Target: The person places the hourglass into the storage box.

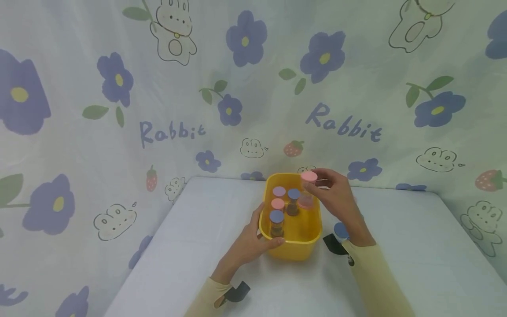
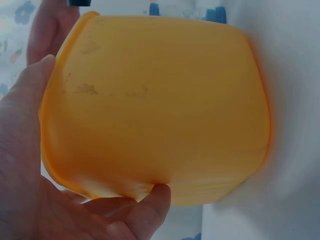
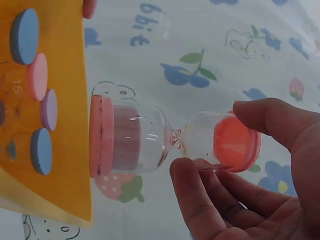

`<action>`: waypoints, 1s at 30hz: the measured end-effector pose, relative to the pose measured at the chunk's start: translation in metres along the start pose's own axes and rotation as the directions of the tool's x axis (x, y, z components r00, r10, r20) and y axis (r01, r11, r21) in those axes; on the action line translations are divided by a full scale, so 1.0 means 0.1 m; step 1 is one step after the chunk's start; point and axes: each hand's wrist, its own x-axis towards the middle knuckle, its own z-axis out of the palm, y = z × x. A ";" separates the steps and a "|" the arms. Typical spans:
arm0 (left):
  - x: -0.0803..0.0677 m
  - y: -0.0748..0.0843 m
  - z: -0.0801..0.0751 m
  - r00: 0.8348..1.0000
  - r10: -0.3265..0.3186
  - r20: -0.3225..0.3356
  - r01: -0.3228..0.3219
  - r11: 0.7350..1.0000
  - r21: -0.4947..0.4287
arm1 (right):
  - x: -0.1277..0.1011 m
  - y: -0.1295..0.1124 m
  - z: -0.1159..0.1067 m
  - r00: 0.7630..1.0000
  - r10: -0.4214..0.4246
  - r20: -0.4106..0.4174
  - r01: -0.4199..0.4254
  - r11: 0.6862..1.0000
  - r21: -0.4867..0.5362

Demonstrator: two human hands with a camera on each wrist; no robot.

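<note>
Yellow plastic tub on the white table, steadied by the left hand, fingers curled round its near wall. Right hand pinches a pink-capped sand timer by its end above the tub's far edge. Backdrop cloth reads "Rabbit".

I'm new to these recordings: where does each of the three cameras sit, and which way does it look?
Head: looks forward and down at the yellow bin, both hands and sleeves.
Left wrist: faces the bin's outer wall, left hand gripping it.
Right wrist: looks along the right hand pinching a pink-capped sand timer.
Every view shows the bin.
</note>
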 end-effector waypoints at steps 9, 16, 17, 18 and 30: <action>0.00 0.00 0.00 1.000 -0.004 -0.004 0.004 1.000 0.009 | 0.15 -0.11 0.04 0.997 0.002 0.078 0.004 0.997 -0.077; 0.00 -0.01 0.00 1.000 -0.015 -0.005 0.015 1.000 0.009 | 0.23 -0.15 0.12 0.988 0.050 0.144 -0.035 0.994 -0.104; 0.00 -0.01 0.00 1.000 -0.016 -0.005 0.016 1.000 0.008 | 0.24 -0.16 0.13 0.987 0.058 0.153 -0.042 0.993 -0.108; 0.00 -0.01 0.00 1.000 -0.016 -0.006 0.016 1.000 0.006 | 0.24 -0.16 0.14 0.985 0.064 0.161 -0.046 0.992 -0.114; 0.00 -0.02 0.01 1.000 -0.027 0.004 0.027 1.000 -0.002 | 0.33 -0.10 0.25 0.966 0.114 0.231 -0.065 0.975 -0.211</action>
